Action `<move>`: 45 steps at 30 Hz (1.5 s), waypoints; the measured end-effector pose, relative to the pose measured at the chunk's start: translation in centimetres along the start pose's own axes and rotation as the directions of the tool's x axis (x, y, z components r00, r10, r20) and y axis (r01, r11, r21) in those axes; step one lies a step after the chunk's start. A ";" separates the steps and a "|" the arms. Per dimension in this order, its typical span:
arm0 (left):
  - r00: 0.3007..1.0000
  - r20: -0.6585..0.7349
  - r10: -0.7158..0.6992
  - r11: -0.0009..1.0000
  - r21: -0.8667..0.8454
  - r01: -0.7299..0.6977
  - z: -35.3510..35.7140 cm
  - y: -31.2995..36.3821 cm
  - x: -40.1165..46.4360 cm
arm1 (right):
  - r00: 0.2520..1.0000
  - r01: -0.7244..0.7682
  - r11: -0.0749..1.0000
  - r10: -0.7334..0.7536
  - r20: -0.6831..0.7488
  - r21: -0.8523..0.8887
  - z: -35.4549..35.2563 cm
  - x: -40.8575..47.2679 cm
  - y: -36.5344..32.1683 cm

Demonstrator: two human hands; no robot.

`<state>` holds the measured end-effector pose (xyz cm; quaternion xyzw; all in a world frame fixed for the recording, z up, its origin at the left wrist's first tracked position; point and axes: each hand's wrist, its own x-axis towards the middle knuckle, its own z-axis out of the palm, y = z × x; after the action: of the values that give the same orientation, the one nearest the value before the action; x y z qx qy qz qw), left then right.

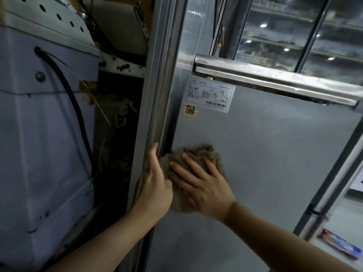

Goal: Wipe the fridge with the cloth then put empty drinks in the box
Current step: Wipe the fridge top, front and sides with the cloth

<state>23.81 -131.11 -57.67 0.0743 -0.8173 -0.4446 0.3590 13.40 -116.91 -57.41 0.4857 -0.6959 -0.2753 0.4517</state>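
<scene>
The fridge's grey metal side panel fills the middle and right of the view. A brown cloth is pressed flat against it near its left edge. My right hand lies spread on the cloth, fingers apart, holding it to the panel. My left hand grips the cloth's left end, with its fingers hooked round the fridge's corner edge. No drinks or box are in view.
A white label and a yellow QR sticker sit above the cloth. A steel ledge juts out under the glass upper section. A pale appliance with a black cable stands left, across a dark gap. A foil packet lies lower right.
</scene>
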 end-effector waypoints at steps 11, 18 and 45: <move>0.992 0.114 0.047 0.981 0.184 -0.068 1.2 1.2 -0.9 | 0.859 -0.427 0.900 0.435 -0.270 0.090 -3.5 -1.6 8.8; 0.988 0.134 0.071 0.961 0.256 -0.104 2.1 1.6 -1.7 | 0.997 -0.076 0.997 0.076 -0.015 -0.014 1.8 -9.8 1.3; 0.974 0.070 0.218 0.794 0.568 -0.218 8.6 0.9 -4.2 | 0.525 -0.773 0.568 0.823 -0.216 0.282 -2.6 -13.4 10.2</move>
<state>21.47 -123.00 -62.15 0.0839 -0.9159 -0.1347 0.3686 12.94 -100.51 -52.72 0.1827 -0.7750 0.1000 0.5967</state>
